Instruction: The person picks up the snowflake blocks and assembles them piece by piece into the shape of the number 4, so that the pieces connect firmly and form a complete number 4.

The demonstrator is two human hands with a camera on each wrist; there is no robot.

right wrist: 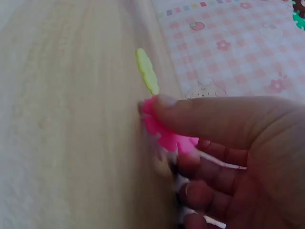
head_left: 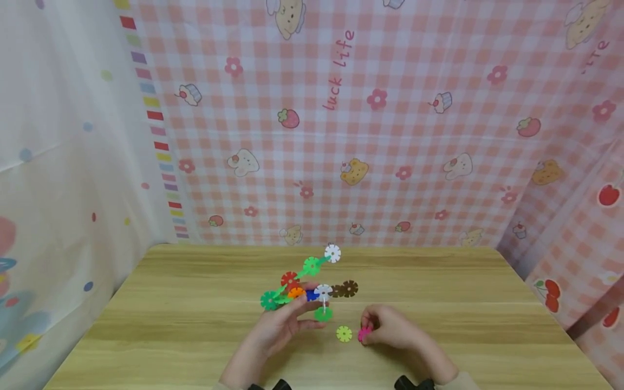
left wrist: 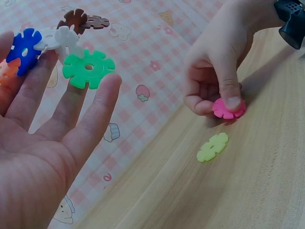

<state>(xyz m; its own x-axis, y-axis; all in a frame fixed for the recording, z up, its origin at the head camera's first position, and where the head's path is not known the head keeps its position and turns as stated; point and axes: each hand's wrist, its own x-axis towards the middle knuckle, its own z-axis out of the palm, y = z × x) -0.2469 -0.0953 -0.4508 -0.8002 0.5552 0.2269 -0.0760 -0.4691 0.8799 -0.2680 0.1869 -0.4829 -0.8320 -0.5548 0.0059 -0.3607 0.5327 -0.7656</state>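
Note:
My left hand (head_left: pixel 280 327) holds a chain of joined plastic snowflake discs (head_left: pixel 295 293) above the table. Red, orange, blue, white, brown and several green discs slot together in it. In the left wrist view, a green disc (left wrist: pixel 89 68) hangs by the fingertips, beside a white one and a blue disc (left wrist: pixel 25 51). My right hand (head_left: pixel 392 326) pinches a pink snowflake disc (right wrist: pixel 167 133) between thumb and fingers, low over the tabletop. Between the two hands, a yellow snowflake disc (head_left: pixel 344 333) lies flat on the wood. The left thumb is mostly cut off in the left wrist view.
The wooden table (head_left: pixel 453 281) reaches back to a pink checked cloth (head_left: pixel 419 200) hanging behind it. A pale dotted cloth (head_left: pixel 73 179) hangs on the left, and another printed cloth (head_left: pixel 580 260) on the right.

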